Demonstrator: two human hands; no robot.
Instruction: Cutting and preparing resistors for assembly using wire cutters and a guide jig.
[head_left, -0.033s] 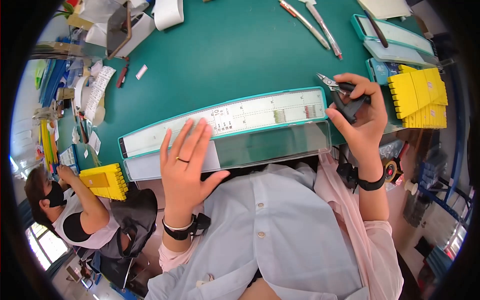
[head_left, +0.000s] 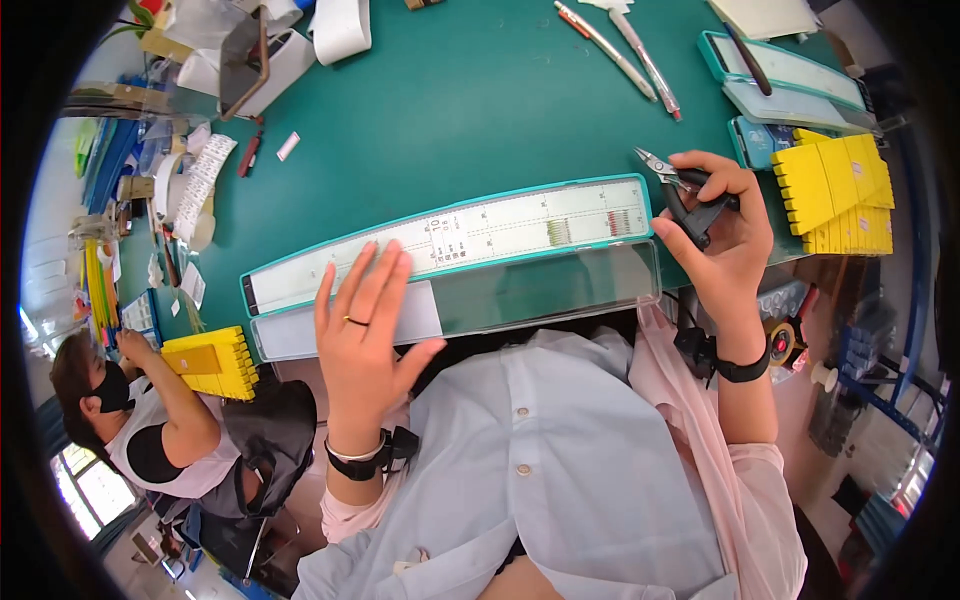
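A long, narrow teal-edged case (head_left: 330,284) lies across the green table in front of me, with its clear lid (head_left: 545,293) folded open toward my body. Inside is a white printed sheet, and two small groups of thin wire-like pieces (head_left: 558,232) lie on its right part. My left hand (head_left: 362,330) rests palm down over the case's near edge, its fingers spread and holding nothing. Beyond the case's right end, my right hand (head_left: 728,225) grips small black-handled nippers (head_left: 690,208), their metal jaws pointing up and left.
Two pens (head_left: 610,52) lie at the far side. On the right are another open teal case (head_left: 795,75) and stacked yellow notched boards (head_left: 835,195). Paper rolls (head_left: 340,25) and a red-handled tool (head_left: 250,155) sit at far left. A masked co-worker (head_left: 170,420) sits to my left.
My left hand has shifted very slightly left, its fingertips now a little apart from where they lay. The right hand and the nippers stay nearly in place.
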